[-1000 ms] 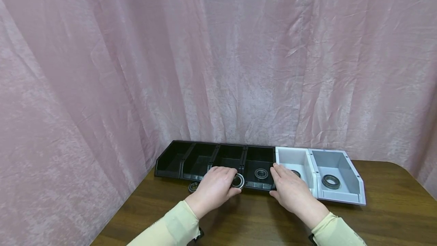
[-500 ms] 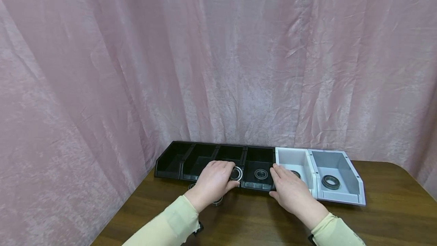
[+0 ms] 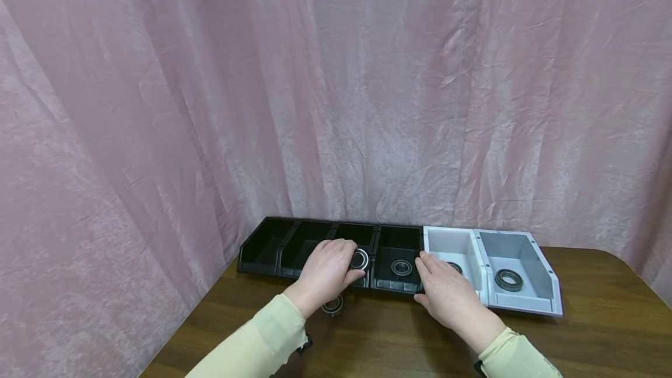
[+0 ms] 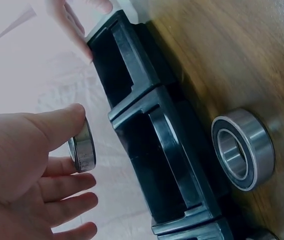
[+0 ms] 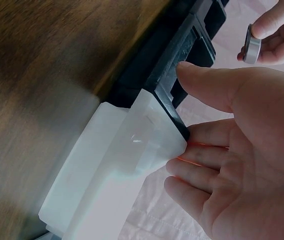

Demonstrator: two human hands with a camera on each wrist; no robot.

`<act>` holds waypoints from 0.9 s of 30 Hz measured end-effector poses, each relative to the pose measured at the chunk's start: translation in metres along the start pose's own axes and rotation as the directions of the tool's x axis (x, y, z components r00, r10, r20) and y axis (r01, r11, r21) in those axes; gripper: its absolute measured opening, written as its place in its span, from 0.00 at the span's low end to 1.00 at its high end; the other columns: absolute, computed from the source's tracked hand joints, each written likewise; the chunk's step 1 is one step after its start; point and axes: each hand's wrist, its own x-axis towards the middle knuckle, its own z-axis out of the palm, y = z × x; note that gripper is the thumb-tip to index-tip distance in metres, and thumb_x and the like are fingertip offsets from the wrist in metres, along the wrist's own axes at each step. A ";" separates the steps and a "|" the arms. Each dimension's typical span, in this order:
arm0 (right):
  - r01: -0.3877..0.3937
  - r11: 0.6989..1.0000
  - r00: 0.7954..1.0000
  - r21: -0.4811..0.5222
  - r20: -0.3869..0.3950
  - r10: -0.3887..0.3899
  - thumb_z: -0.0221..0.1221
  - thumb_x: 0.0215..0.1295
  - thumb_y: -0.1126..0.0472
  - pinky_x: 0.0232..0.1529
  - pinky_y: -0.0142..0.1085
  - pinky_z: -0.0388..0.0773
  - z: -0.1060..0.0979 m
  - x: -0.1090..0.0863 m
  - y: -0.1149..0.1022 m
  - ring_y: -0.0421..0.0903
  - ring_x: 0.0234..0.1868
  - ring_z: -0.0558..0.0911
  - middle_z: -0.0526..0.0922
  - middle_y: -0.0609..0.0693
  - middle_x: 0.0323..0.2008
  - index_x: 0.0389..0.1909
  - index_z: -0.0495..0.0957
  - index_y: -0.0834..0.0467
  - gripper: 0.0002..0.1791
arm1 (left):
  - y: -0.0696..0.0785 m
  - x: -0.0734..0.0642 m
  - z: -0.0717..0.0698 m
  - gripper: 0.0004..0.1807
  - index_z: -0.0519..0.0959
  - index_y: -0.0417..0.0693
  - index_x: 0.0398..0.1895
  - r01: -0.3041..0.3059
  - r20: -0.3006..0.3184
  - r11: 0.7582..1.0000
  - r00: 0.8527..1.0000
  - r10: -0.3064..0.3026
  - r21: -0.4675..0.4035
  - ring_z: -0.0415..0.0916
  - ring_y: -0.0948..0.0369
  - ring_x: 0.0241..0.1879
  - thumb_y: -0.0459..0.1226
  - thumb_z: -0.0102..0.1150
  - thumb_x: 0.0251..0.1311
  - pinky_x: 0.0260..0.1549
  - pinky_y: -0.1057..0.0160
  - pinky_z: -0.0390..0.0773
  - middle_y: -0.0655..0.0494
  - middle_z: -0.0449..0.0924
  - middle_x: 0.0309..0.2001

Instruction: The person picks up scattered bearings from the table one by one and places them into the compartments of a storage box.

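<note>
My left hand point(image 3: 325, 273) pinches a metal ball bearing point(image 4: 85, 150) between thumb and fingers, on edge. It holds the bearing over the front of the third black bin point(image 3: 357, 231) from the left. A second bearing point(image 4: 259, 147) lies on the table in front of the bins, below that hand. My right hand point(image 3: 447, 289), fingers straight, rests at the seam between the fourth black bin point(image 3: 399, 238) and the white bin point(image 3: 451, 239). One bearing point(image 3: 401, 273) lies flat in the fourth black bin. Another bearing point(image 3: 458, 268) in the white bin is partly hidden by my right hand.
At the row's right end a grey bin point(image 3: 506, 244) holds a bearing point(image 3: 508, 289). Two more black bins stand at the left end. The left wrist view catches another bearing point(image 4: 263, 235) at its bottom edge. A pink curtain point(image 3: 336, 104) hangs behind the wooden table point(image 3: 388, 337).
My left hand has moved up and slightly left with its bearing, from the bins' front edge to over the third black bin. The table bearing has come into sight. My right hand has stayed put.
</note>
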 end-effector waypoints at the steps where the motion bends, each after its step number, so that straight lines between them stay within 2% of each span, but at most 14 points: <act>1: 0.000 1.000 1.000 0.000 0.000 0.000 0.79 0.64 0.56 0.73 0.59 0.74 0.000 0.000 0.000 0.69 0.73 0.77 0.77 0.73 0.71 0.69 0.76 0.76 0.40 | -0.001 0.001 0.000 0.30 0.82 0.43 0.62 0.005 0.003 1.000 1.000 -0.005 0.000 0.83 0.50 0.65 0.55 0.75 0.70 0.69 0.46 0.79 0.47 0.87 0.61; 4: -0.002 1.000 1.000 0.002 0.005 0.002 0.79 0.64 0.56 0.73 0.59 0.74 -0.001 0.000 0.000 0.69 0.73 0.77 0.76 0.73 0.71 0.69 0.76 0.76 0.40 | -0.003 0.003 0.002 0.31 0.83 0.43 0.64 0.028 0.021 1.000 0.999 -0.028 0.008 0.79 0.48 0.70 0.55 0.74 0.70 0.72 0.43 0.75 0.45 0.84 0.67; 8: -0.006 1.000 1.000 0.008 0.011 0.006 0.79 0.64 0.56 0.73 0.59 0.74 -0.002 0.000 -0.001 0.70 0.73 0.77 0.76 0.73 0.72 0.69 0.76 0.76 0.40 | -0.007 0.007 0.004 0.30 0.83 0.44 0.64 0.069 0.059 0.997 0.996 -0.070 0.015 0.76 0.47 0.74 0.56 0.73 0.71 0.74 0.41 0.72 0.45 0.82 0.70; 17: -0.008 1.000 1.000 0.007 0.016 0.008 0.79 0.64 0.56 0.74 0.58 0.74 -0.001 0.000 -0.001 0.69 0.73 0.77 0.76 0.73 0.72 0.70 0.76 0.76 0.40 | -0.018 0.013 0.013 0.29 0.84 0.43 0.62 0.112 0.083 0.994 0.990 -0.111 -0.013 0.74 0.45 0.75 0.55 0.73 0.72 0.75 0.40 0.71 0.43 0.81 0.71; 27: -0.007 1.000 1.000 0.006 0.014 0.007 0.79 0.64 0.56 0.74 0.59 0.74 -0.002 0.000 -0.001 0.69 0.73 0.77 0.76 0.72 0.72 0.69 0.76 0.76 0.40 | -0.027 0.019 0.023 0.30 0.82 0.38 0.66 0.162 0.153 0.986 0.976 -0.154 -0.044 0.69 0.44 0.79 0.52 0.71 0.74 0.78 0.40 0.66 0.40 0.77 0.74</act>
